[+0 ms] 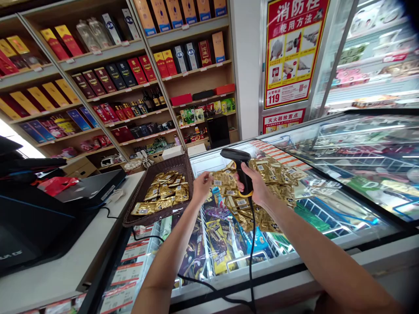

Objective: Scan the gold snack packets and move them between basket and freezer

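Note:
My left hand [201, 185] pinches a small gold packet [220, 178] and holds it up in front of the scanner. My right hand [257, 185] grips the handle of a black barcode scanner [238, 163], whose head points left toward that packet. Its black cable [251, 244] hangs down between my arms. Behind the scanner lies a heap of gold packets [271, 183] on the glass lid of a chest freezer [327, 218]. To the left a brown woven basket [178, 168] holds several more gold packets [163, 194].
A white counter [65, 270] at left carries a black till machine [32, 218]. Wooden shelves [108, 56] with boxed bottles fill the back wall. A red fire notice [291, 52] hangs beside a glass-door fridge [376, 56]. Ice cream shows under the freezer glass.

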Available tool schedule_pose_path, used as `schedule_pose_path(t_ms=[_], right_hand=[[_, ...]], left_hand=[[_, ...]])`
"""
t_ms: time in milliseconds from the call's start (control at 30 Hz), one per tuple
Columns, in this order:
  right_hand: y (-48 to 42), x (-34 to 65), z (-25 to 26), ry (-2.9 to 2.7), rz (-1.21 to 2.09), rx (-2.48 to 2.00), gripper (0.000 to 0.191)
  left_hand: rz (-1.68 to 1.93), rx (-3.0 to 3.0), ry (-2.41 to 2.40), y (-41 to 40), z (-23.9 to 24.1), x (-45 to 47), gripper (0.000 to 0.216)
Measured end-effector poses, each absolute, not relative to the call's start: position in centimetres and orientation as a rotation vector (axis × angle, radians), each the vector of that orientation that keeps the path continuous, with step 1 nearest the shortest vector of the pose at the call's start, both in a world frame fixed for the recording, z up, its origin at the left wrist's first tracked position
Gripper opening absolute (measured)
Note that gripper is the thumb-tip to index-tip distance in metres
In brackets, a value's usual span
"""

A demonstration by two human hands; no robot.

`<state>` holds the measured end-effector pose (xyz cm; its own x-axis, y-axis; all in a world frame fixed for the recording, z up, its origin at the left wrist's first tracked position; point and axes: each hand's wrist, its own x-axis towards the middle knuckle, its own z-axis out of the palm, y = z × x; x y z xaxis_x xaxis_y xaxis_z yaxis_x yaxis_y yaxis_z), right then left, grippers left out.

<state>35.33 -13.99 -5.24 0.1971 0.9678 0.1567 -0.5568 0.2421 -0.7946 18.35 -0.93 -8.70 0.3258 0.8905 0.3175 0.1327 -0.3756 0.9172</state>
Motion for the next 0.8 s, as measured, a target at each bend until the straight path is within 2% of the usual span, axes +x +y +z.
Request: schedule_pose_path(t_ms=[367, 800], right_hand=[[-14.1, 34.4, -6.0, -0.822, 1.228, -0.692, 0.041], [-14.9, 33.6, -5.8, -0.991, 1.342, -0.749, 0.037]], left_hand=[[1.387, 1.114, 0.738, 1.6, -4.7, 15.2, 0.016], [1.407, 0.978, 0.669, 1.0, -4.0, 15.3, 0.010]])
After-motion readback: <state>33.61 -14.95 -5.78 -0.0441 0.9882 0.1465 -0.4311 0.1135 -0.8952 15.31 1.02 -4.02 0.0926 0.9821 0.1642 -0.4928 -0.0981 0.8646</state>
